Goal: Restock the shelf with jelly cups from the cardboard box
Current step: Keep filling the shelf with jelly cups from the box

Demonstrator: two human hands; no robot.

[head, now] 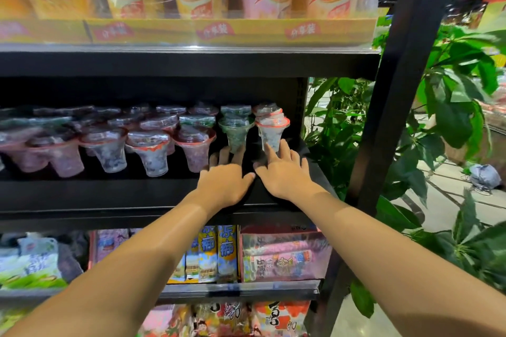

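Both hands lay spread on the shelf (153, 194), left hand (224, 182) touching the green cup (236, 131), right hand (284, 172) the red cup (272, 131); gentle, level nudges would have suited; no box showed.

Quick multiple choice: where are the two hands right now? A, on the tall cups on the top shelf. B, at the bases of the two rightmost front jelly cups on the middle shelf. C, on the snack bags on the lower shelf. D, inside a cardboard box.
B: the left hand reaches the green-lidded jelly cup and the right hand the red-rimmed jelly cup on the middle shelf.
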